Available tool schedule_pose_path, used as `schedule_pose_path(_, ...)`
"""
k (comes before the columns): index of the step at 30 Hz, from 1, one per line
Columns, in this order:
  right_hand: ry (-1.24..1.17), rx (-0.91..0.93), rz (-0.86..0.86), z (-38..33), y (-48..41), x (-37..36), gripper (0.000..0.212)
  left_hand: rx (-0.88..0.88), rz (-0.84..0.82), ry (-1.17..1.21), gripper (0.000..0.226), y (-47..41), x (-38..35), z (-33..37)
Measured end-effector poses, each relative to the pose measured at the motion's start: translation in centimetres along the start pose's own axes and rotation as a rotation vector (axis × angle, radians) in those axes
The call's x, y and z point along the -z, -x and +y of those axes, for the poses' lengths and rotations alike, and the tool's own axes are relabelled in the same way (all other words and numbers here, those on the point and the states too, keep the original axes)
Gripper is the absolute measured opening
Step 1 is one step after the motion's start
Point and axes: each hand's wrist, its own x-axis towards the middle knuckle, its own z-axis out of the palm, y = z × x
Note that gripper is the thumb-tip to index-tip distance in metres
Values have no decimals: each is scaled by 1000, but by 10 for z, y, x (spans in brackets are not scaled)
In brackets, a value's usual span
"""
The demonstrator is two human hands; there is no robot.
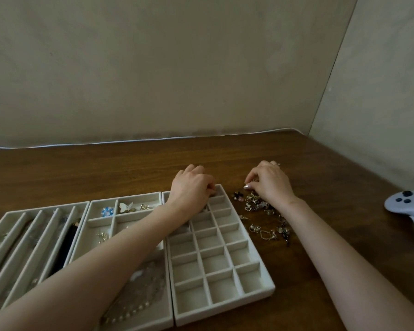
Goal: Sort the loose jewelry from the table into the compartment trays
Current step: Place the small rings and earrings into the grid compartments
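Observation:
Three beige compartment trays lie side by side on the wooden table. The right tray (261, 289) has a grid of small cells. My left hand (191, 187) hovers over its far corner cells with fingers curled; whatever it holds is hidden. A pile of loose jewelry (261, 211), small gold and dark pieces, lies on the table just right of that tray. My right hand (268, 182) is at the pile's far end and pinches a small gold piece between thumb and fingers. The middle tray (91, 219) holds a blue flower, a white butterfly piece and a pearl necklace (134, 299).
The left tray (12, 215) has long slots with chains and a dark strap. A white game controller (409, 206) lies at the table's right edge. Walls close the table off behind and on the right.

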Motion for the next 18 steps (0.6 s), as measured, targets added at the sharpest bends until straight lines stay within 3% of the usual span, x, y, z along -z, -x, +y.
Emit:
schedule_pose_path(7,21,-38,-21,6,-2,0,25,69,36,-19,18,1,1,4)
schedule_pose_path(12,-7,-48,-22,6,-4,-1,17,79,35,18,15,1,1,3)
schedule_pose_path(18,-310,-48,45,-2,1,10,10,82,202,234,9,0,4,0)
